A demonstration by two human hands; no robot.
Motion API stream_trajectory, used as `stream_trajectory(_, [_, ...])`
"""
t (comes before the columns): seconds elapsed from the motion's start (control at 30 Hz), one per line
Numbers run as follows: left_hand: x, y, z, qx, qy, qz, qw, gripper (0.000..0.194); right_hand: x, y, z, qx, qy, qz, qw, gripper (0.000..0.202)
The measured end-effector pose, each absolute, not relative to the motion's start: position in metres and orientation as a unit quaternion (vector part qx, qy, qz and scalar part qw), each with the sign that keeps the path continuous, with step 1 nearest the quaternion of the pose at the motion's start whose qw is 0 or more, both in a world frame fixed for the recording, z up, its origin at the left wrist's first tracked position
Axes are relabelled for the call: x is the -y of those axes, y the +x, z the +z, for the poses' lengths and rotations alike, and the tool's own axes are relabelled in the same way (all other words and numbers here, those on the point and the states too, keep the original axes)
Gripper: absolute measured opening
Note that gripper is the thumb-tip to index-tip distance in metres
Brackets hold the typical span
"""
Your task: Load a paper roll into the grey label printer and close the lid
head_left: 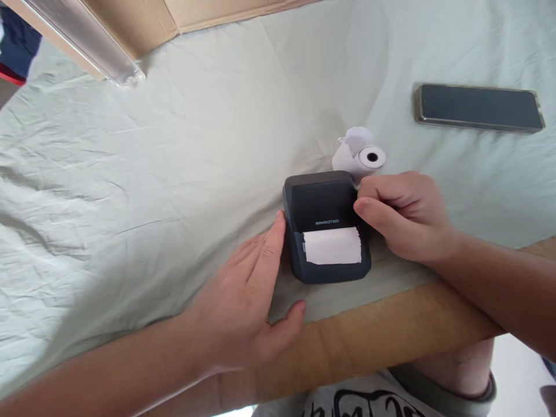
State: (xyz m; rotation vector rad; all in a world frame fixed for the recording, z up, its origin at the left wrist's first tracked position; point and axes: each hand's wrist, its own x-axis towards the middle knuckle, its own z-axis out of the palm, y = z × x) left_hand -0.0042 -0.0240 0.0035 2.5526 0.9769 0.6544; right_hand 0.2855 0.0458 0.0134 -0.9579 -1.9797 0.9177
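A dark label printer [324, 202] marked NIIMBOT lies on the pale green cloth, with a strip of white paper [333, 246] across its lower half. Along the printer's left side rests my left hand [254, 289], its fingers straight and its thumb spread away below. My right hand [406, 217] is at the printer's upper right edge with the fingers curled and the thumb against them; whatever may be between them is hidden. Just behind the printer, above my right hand, a white paper roll [358, 153] lies with a loose torn end.
A phone [480, 107] in a clear case lies at the upper right. At the upper left are a cardboard box [130, 23] and a clear plastic-covered bar [93, 40]. The wooden table edge [369, 336] runs near my forearms, above my lap.
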Motion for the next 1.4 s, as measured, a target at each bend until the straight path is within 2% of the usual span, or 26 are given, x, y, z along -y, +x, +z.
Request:
stream_trajectory(0.37, [0.015, -0.006, 0.004, -0.366, 0.885, 0.234, 0.168, 0.093, -0.050, 0.289, 0.012, 0.762, -0.355, 0.414, 0.349, 0.038])
stream_trajectory(0.63, [0.017, -0.010, -0.003, -0.383, 0.876, 0.243, 0.161, 0.097, -0.050, 0.287, 0.007, 0.741, -0.360, 0.451, 0.344, 0.045])
stream_trajectory(0.83, [0.018, -0.012, -0.015, -0.432, 0.864, 0.219, 0.134, 0.080, -0.046, 0.283, 0.014, 0.749, -0.433, 0.371, 0.337, 0.050])
stream_trajectory(0.97, [0.018, -0.009, -0.015, -0.425, 0.874, 0.180, 0.149, 0.096, -0.048, 0.287, 0.014, 0.749, -0.474, 0.362, 0.290, 0.056])
stream_trajectory(1.1, [0.013, -0.008, -0.008, -0.408, 0.883, 0.150, 0.175, 0.105, -0.048, 0.287, 0.011, 0.737, -0.470, 0.385, 0.296, 0.059])
stream_trajectory(1.3, [0.009, -0.010, -0.013, -0.402, 0.880, 0.186, 0.172, 0.108, -0.047, 0.283, 0.010, 0.734, -0.465, 0.380, 0.318, 0.059])
stream_trajectory(1.4, [0.011, -0.013, -0.022, -0.417, 0.873, 0.210, 0.143, 0.097, -0.051, 0.290, 0.006, 0.742, -0.460, 0.380, 0.306, 0.056])
